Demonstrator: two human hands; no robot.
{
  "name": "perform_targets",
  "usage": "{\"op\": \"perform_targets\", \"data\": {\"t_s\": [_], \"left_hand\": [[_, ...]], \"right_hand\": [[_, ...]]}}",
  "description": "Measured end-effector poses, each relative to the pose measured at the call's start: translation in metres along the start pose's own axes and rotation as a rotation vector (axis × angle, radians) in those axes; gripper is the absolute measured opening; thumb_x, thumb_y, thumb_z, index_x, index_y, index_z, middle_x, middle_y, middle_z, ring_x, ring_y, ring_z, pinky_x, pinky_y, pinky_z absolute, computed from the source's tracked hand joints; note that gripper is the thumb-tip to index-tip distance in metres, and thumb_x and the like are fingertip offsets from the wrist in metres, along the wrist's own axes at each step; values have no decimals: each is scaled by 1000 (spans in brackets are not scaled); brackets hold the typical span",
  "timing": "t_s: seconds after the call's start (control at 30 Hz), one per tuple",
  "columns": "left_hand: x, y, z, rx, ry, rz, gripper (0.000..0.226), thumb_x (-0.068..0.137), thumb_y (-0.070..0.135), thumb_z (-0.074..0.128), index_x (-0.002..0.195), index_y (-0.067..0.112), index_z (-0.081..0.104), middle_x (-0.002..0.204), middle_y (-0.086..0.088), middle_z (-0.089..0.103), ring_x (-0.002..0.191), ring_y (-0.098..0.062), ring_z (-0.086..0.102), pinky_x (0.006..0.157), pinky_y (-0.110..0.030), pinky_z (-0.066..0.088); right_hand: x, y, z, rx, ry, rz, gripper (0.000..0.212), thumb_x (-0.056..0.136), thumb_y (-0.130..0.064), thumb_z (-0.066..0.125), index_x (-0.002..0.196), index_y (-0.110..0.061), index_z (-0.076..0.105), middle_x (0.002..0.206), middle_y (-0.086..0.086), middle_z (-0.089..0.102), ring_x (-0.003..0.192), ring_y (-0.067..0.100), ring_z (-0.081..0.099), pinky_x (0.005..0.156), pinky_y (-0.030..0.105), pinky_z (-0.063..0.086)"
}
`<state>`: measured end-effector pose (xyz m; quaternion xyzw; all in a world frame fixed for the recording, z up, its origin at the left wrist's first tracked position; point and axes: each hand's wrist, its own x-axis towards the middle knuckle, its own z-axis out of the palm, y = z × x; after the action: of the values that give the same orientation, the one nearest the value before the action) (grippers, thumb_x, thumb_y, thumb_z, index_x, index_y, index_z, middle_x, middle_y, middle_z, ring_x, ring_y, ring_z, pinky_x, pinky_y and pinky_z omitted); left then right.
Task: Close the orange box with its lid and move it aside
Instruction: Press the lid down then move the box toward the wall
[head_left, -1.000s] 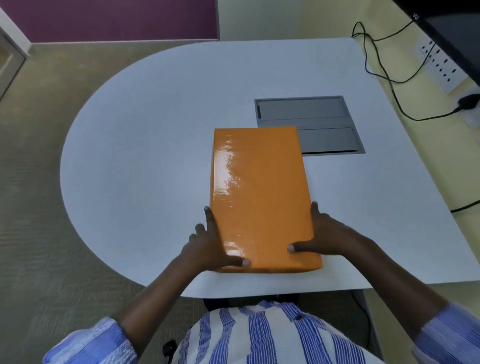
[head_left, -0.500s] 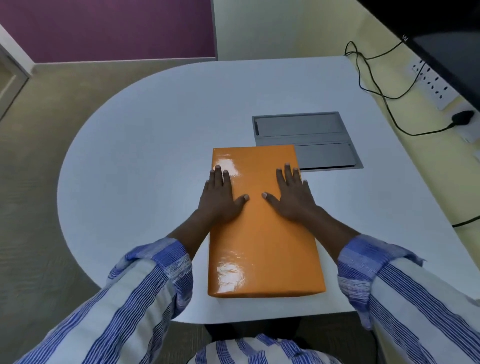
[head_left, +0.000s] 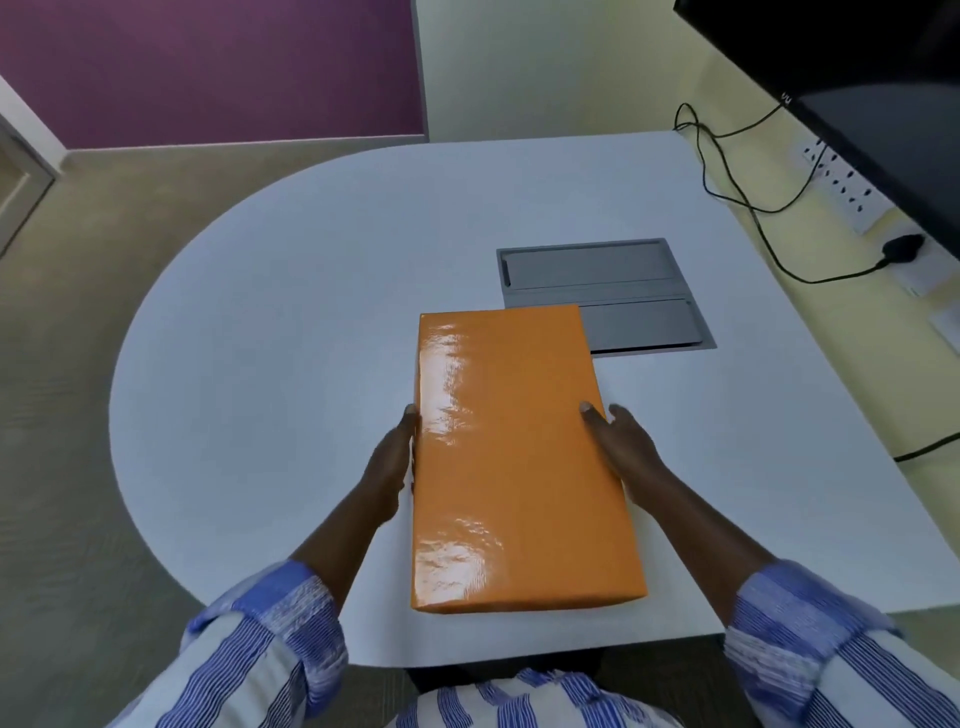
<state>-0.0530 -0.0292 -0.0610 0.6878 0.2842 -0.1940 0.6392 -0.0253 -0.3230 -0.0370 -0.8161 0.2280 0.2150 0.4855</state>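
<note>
The glossy orange box (head_left: 514, 457) lies lengthwise on the white table (head_left: 270, 364), its lid on and covering the whole top. My left hand (head_left: 392, 457) presses against the box's left long side, fingers hidden below the lid edge. On the opposite long side my right hand (head_left: 621, 447) grips the box, thumb on the lid's edge. The box's near end sits close to the table's front edge.
A grey recessed cable panel (head_left: 613, 280) is set into the table just behind the box's far right corner. Black cables (head_left: 748, 197) run along the right side to a white socket strip (head_left: 847, 187). A dark screen (head_left: 872, 93) hangs at upper right.
Both hands left the top of the lid, where they lay flat, and slid outward to clasp the box's two long sides. The box lies in about the same place.
</note>
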Motion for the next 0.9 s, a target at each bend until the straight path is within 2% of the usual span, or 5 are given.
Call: {"op": "perform_targets", "data": {"t_s": [0.1,0.2,0.57,0.7,0.9], "left_hand": [[-1,-17,6,-277,-173,-94,74,87,80,33,134,28,59,129,-7,68,117,-33,65,102,-56,49],[-4,-15,15,-446,-319,-137,74,88,79,34,133,27,63,127,-18,69,113,-41,68,83,-52,59],[-11,16,98,-348,-359,-57,64,86,81,35,116,40,73,123,-9,73,110,-32,71,78,-44,61],[-13,26,159,-219,-339,-51,74,81,88,30,129,41,62,125,-3,72,115,-31,68,102,-58,50],[-19,34,253,-90,-377,-72,84,80,89,22,140,39,52,126,0,69,115,-24,64,104,-58,46]], "right_hand": [[0,13,-3,227,-184,158,67,86,-71,52,130,-21,59,112,0,73,97,21,72,76,39,59],[4,19,-6,328,-252,186,45,83,-70,58,99,-29,65,80,-9,79,71,14,77,52,28,58],[14,16,-86,188,-30,74,82,80,-76,57,138,-18,54,126,8,66,108,31,66,96,50,53],[16,28,-139,34,159,1,80,82,-77,51,137,-18,55,126,8,66,108,31,65,96,50,53],[27,66,-226,-56,270,9,81,83,-79,47,136,-19,56,128,8,65,109,30,63,86,40,52]]}}
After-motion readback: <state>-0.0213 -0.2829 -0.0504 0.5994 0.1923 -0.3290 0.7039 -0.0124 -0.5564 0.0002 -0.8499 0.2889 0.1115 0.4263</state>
